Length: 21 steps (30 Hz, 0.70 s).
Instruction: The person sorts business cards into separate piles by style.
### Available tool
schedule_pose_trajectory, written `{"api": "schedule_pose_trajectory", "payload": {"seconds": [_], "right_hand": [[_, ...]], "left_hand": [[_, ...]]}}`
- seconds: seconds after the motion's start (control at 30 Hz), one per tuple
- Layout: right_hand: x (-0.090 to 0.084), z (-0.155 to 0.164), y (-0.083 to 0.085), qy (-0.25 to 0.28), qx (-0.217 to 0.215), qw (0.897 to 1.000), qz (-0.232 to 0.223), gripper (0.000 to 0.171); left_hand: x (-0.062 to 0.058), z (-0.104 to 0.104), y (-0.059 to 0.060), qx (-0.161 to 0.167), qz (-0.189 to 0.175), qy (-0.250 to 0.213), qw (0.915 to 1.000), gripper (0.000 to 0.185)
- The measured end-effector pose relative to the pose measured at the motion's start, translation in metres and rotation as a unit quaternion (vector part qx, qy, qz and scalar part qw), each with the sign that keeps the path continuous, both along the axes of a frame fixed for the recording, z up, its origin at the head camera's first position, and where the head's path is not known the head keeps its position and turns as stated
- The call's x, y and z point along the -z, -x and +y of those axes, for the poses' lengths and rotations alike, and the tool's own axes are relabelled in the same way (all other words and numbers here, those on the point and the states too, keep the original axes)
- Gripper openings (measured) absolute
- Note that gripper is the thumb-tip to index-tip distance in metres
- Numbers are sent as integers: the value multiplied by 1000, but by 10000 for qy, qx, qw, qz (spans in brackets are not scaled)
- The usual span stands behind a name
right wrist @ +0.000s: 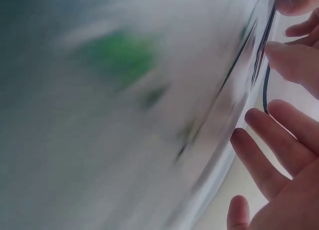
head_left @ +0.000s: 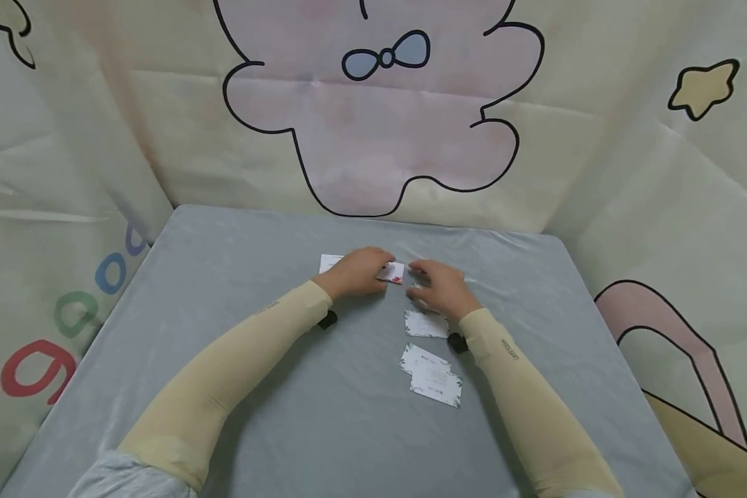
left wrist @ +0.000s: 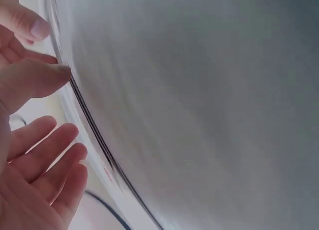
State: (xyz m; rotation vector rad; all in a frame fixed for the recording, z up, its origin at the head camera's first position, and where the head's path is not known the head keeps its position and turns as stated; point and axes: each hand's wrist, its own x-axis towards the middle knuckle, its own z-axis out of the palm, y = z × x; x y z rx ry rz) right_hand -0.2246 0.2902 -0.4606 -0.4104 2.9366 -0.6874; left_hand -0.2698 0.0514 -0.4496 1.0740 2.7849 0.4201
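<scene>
In the head view my left hand (head_left: 356,272) lies over the far middle of the table, thumb and fingertips on either side of a small white card with a red print (head_left: 393,272). Another white card (head_left: 331,262) shows partly from behind that hand. My right hand (head_left: 443,287) is just to the right, fingers bent loosely toward the red-printed card. In the left wrist view the left thumb (left wrist: 47,79) is extended, and the other fingers are spread. The right wrist view has the right fingers (right wrist: 284,140) relaxed and apart, with nothing seen in them.
Below my right hand lies a white card with a leafy border (head_left: 426,324). Nearer, two similar cards (head_left: 436,384) overlap. A grey cloth covers the table (head_left: 324,415). Printed fabric walls (head_left: 373,152) stand around its back and sides.
</scene>
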Motion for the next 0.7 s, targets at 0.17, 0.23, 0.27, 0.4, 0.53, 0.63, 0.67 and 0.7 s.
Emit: {"api": "schedule_pose_trajectory", "payload": {"seconds": [0.17, 0.23, 0.27, 0.4, 0.53, 0.63, 0.67, 0.7], "right_hand": [[-2, 10, -19, -38, 134, 9997, 192, 61], [0, 5, -20, -38, 39, 9997, 251, 60], [1, 2, -20, -31, -31, 9996, 271, 59], [7, -8, -17, 24, -199, 9996, 206, 58], [8, -15, -16, 88, -148, 9997, 169, 59], [5, -18, -14, 75, -111, 9998, 173, 59], [4, -19, -14, 71, -119, 9998, 163, 59], [3, -19, -13, 71, -117, 9998, 138, 59]], "left_hand": [[1, 14, -8, 449, -236, -220, 9985, 61], [3, 9, -10, 393, -358, -156, 9985, 62], [3, 5, -11, 354, -398, -102, 9985, 63], [2, -13, -13, 78, -550, 40, 9984, 65], [-2, -25, -12, 10, -582, -97, 9983, 65], [-1, -28, -9, 37, -573, -162, 9982, 65], [-1, -29, -7, 39, -565, -167, 9983, 65], [0, -29, -6, 39, -558, -166, 9983, 65]]}}
